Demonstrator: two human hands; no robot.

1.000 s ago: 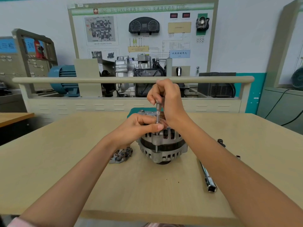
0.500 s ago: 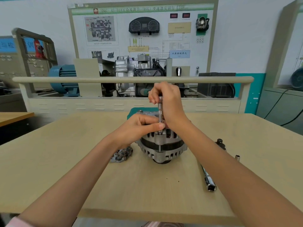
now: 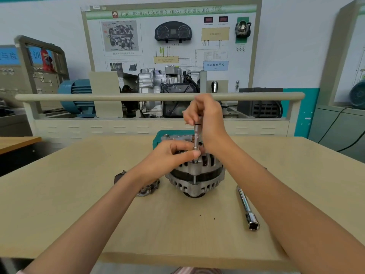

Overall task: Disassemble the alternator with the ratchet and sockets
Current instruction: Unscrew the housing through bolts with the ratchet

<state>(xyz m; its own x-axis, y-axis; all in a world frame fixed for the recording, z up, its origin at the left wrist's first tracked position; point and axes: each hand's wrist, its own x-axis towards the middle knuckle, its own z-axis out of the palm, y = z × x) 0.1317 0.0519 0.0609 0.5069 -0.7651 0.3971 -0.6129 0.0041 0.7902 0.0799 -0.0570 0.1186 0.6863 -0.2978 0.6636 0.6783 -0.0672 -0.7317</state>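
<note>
A silver alternator [image 3: 195, 177] stands on the beige table [image 3: 79, 204], pulley side down. A thin metal extension bar with a socket [image 3: 196, 138] stands upright on a through bolt at the alternator's top edge. My right hand [image 3: 207, 119] grips the bar's upper end from above. My left hand [image 3: 173, 153] pinches the bar's lower end at the socket, resting on the alternator's top. The bolt head itself is hidden by the socket.
A chrome extension bar [image 3: 247, 209] lies on the table to the right of the alternator. A removed dark part [image 3: 146, 187] lies left of it, partly under my left forearm. A teal case [image 3: 169, 135] sits behind the alternator. A training bench with a rail [image 3: 79, 96] stands beyond.
My right hand has shifted slightly on the upright bar, fingers re-gripping its top. My left hand stays at the socket. The alternator has not moved.
</note>
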